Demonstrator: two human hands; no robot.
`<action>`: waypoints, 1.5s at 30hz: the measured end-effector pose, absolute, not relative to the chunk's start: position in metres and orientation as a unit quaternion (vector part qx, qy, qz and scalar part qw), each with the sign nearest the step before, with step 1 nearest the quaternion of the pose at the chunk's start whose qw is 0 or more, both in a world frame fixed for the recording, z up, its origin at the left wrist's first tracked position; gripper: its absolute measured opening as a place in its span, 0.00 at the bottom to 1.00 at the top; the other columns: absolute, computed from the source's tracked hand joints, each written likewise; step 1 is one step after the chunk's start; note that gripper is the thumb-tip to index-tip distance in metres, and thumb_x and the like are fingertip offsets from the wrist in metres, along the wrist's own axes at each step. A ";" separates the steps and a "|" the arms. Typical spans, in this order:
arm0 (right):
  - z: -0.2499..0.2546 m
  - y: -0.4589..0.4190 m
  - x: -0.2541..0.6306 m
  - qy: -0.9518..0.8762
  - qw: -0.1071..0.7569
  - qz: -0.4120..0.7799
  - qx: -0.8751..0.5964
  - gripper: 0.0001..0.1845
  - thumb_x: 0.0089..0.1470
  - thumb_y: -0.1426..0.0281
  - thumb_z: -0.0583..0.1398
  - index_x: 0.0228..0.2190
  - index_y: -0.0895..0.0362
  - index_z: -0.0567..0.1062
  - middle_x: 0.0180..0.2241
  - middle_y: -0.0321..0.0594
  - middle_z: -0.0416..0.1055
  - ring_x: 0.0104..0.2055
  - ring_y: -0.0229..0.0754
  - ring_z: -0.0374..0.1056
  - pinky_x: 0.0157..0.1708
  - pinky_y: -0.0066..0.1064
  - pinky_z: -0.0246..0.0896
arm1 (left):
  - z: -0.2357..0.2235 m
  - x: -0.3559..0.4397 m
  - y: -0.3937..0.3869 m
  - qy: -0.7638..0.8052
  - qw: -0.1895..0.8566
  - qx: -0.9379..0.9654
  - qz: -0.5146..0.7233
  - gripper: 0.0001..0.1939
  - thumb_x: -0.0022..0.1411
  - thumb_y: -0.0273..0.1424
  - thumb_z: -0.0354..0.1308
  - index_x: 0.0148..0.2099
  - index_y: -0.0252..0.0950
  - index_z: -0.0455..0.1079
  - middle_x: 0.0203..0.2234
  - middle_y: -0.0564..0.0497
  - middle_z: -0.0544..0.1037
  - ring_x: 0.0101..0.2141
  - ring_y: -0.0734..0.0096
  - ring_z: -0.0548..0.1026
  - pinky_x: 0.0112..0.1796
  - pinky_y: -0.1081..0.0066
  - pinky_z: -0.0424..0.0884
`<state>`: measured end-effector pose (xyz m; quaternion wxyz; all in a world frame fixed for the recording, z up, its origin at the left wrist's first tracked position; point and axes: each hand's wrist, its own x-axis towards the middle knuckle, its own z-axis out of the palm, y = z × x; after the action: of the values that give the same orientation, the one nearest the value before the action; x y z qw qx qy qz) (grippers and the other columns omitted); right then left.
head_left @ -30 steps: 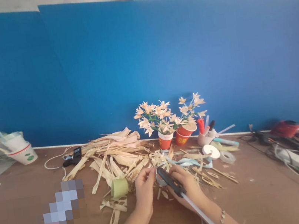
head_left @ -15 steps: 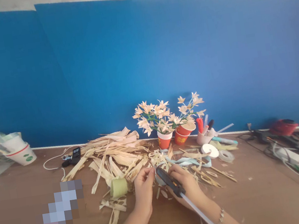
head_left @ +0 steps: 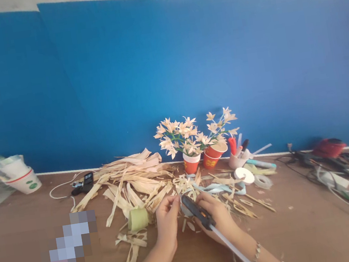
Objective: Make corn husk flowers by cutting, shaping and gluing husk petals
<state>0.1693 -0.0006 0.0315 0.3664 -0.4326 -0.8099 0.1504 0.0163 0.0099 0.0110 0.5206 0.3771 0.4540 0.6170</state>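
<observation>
clasping glue gun (head_left: pixel 198 212), right grip (head_left: pixel 218 216); left grip (head_left: pixel 168 224) pinching pale bit (head_left: pixel 180 199), husk edges (head_left: pixel 143 187) beyond, tabletop (head_left: pixel 295 235) alongside

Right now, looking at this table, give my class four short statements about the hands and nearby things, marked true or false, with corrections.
The right hand holds a black tool. True.
The left hand grips the pale green roll. False: the roll lies to the left of that hand.
The pale flowers stand in front of a blue panel. True.
The bracelet is on the left arm. False: it is on the right arm.
</observation>
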 end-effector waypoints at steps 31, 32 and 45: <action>0.032 -0.002 0.170 -0.808 0.362 0.153 -0.439 0.05 0.43 0.76 0.58 0.26 0.56 0.67 0.31 0.40 0.65 0.29 0.40 0.65 0.29 0.27 0.61 | 0.012 0.015 0.010 0.461 0.515 0.389 0.609 0.14 0.52 0.40 0.61 0.30 0.33 0.73 0.24 0.52 0.74 0.29 0.70 0.69 0.33 0.73 0.65; 0.031 -0.001 0.171 -0.808 0.362 0.151 -0.440 0.05 0.43 0.77 0.58 0.26 0.56 0.67 0.31 0.40 0.65 0.29 0.39 0.65 0.29 0.27 0.60 | 0.013 0.015 0.010 0.462 0.514 0.390 0.608 0.14 0.52 0.40 0.61 0.30 0.33 0.73 0.24 0.52 0.74 0.29 0.70 0.69 0.33 0.73 0.65; 0.060 -0.010 0.177 -0.840 0.267 0.160 -0.445 0.07 0.46 0.72 0.57 0.20 0.56 0.64 0.21 0.34 0.63 0.22 0.36 0.57 0.22 0.25 0.50 | 0.006 0.011 0.013 0.522 0.404 0.466 0.589 0.12 0.53 0.39 0.58 0.30 0.35 0.74 0.23 0.51 0.75 0.27 0.66 0.70 0.32 0.71 0.65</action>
<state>0.1767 -0.0103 0.0597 0.2671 -0.4448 -0.8397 0.1604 0.0105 0.0128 0.0062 0.4036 0.4662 0.5220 0.5893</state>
